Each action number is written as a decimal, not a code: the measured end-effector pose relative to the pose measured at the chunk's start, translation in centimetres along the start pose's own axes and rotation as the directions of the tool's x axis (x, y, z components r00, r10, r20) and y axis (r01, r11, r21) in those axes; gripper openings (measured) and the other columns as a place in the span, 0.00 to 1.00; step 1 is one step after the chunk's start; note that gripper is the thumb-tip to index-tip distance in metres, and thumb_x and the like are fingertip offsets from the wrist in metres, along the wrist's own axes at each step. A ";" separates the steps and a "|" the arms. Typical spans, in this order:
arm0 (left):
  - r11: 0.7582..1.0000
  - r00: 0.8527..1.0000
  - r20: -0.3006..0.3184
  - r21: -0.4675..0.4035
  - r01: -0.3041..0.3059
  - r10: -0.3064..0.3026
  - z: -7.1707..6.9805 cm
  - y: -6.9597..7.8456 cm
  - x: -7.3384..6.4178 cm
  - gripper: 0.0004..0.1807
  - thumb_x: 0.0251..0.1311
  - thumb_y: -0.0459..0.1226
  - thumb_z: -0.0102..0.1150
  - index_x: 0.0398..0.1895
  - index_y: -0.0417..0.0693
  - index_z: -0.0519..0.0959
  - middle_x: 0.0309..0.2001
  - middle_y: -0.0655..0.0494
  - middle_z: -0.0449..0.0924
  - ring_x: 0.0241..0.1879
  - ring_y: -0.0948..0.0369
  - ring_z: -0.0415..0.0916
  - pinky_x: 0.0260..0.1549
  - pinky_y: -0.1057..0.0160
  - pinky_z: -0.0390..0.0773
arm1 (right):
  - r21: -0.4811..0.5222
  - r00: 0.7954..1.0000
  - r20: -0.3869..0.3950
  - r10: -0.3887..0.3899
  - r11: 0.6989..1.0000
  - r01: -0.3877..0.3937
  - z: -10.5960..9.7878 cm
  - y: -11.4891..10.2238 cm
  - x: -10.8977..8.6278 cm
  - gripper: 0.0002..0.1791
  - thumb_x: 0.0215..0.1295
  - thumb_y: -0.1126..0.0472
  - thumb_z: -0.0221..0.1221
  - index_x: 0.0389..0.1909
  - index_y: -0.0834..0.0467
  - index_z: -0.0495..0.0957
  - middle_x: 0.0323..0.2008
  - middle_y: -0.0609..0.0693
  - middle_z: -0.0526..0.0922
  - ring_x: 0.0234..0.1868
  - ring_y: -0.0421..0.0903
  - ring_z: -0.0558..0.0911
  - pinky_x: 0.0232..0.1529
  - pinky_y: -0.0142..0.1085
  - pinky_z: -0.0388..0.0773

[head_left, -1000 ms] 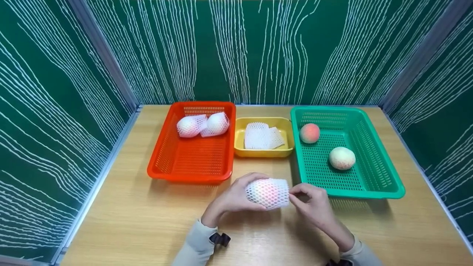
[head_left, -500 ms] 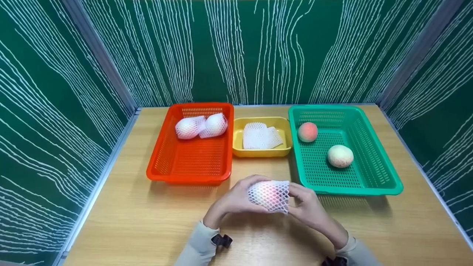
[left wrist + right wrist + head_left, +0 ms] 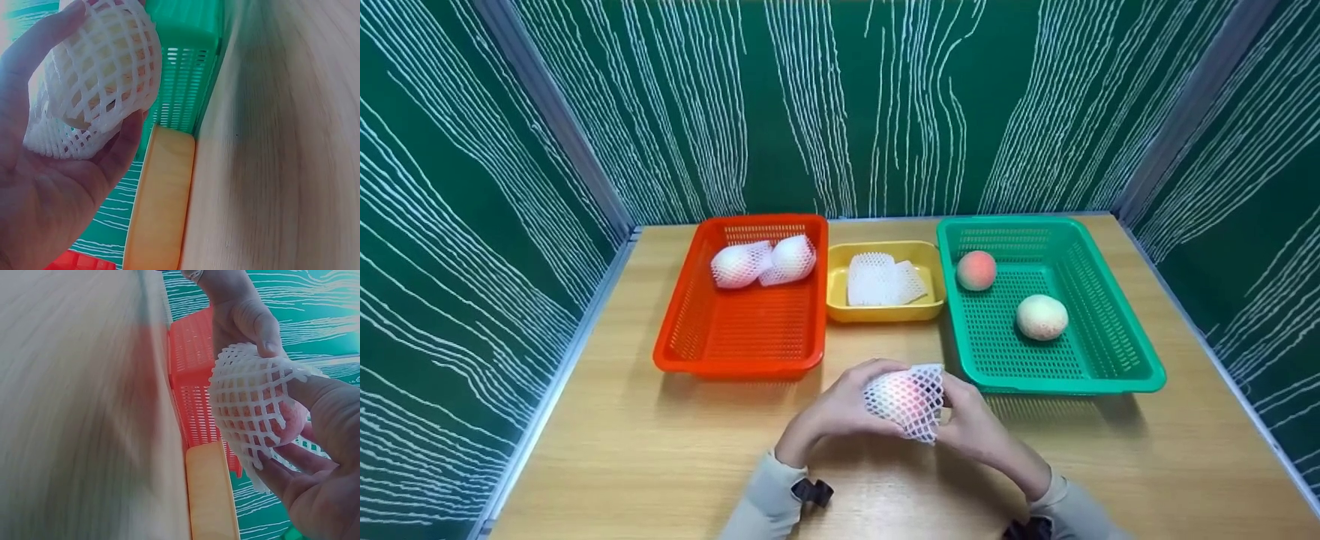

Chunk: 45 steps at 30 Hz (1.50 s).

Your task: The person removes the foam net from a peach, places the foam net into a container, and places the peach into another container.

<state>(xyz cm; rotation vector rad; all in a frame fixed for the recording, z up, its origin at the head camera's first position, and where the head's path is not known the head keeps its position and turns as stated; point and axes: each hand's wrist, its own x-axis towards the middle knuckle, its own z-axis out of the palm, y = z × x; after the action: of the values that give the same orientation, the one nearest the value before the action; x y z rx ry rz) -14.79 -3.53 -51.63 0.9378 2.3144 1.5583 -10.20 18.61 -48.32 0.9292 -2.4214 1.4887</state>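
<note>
Above the table, my left hand (image 3: 844,405) grips a pale pink peach (image 3: 293,423) wrapped in a white foam net (image 3: 924,397). The left wrist view shows the thumb and fingers curled round the netted fruit (image 3: 107,67). My right hand (image 3: 976,426) holds the net's loose right-hand end, its thumb and fingertips on the rim. Bare pink skin of the peach shows through that open end in the right wrist view.
A red basket (image 3: 739,367) on the left holds two netted peaches (image 3: 739,266). Folded foam nets (image 3: 874,279) lie in a yellow tray (image 3: 885,313) in the middle. In the green basket (image 3: 1140,352) on the right are a pink peach (image 3: 976,270) and a pale peach (image 3: 1042,317).
My right hand has moved left, closer to the peach, from pinching the net's tip to holding its end on both sides. The net's end is spread wider. My left hand keeps its grip.
</note>
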 end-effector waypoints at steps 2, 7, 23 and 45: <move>1.000 1.000 -0.004 0.005 -0.011 0.011 0.0 0.0 0.0 0.44 0.36 0.49 0.81 0.63 0.68 0.72 0.57 0.68 0.73 0.54 0.63 0.71 0.55 0.59 0.71 | 0.016 1.000 0.009 0.028 0.999 -0.028 0.0 -0.1 0.1 0.32 0.41 0.72 0.76 0.50 0.69 0.74 0.44 0.56 0.80 0.45 0.50 0.81 0.43 0.40 0.81; 1.000 1.000 -0.020 0.003 -0.014 0.014 0.0 0.7 -0.2 0.45 0.35 0.45 0.82 0.63 0.62 0.72 0.57 0.65 0.74 0.53 0.63 0.71 0.55 0.60 0.71 | 0.052 0.997 0.014 0.071 0.996 -0.071 0.4 1.2 -0.1 0.34 0.41 0.68 0.77 0.52 0.66 0.73 0.45 0.51 0.80 0.45 0.48 0.81 0.45 0.41 0.80; 0.998 0.998 -0.027 -0.011 -0.060 0.060 0.3 -0.7 -0.4 0.47 0.40 0.45 0.80 0.68 0.56 0.69 0.64 0.63 0.70 0.61 0.63 0.68 0.62 0.59 0.64 | 0.077 0.998 -0.060 0.004 0.997 0.000 0.7 1.6 -0.6 0.42 0.32 0.69 0.80 0.55 0.69 0.73 0.50 0.56 0.78 0.52 0.48 0.77 0.55 0.30 0.71; 0.983 0.985 -0.170 -0.184 -0.020 -0.012 0.4 -0.6 -0.9 0.38 0.42 0.30 0.77 0.62 0.41 0.74 0.57 0.58 0.77 0.53 0.61 0.77 0.53 0.61 0.74 | 0.164 0.993 -0.113 -0.022 0.986 0.040 0.4 1.8 -0.2 0.40 0.29 0.76 0.77 0.51 0.70 0.74 0.45 0.56 0.79 0.45 0.45 0.77 0.48 0.31 0.76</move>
<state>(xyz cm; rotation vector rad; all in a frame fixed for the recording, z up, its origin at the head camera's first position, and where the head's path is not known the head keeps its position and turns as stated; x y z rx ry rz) -14.15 -3.90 -52.49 0.7925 2.2249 1.8850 -11.06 18.95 -49.95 0.8849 -2.2232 1.7039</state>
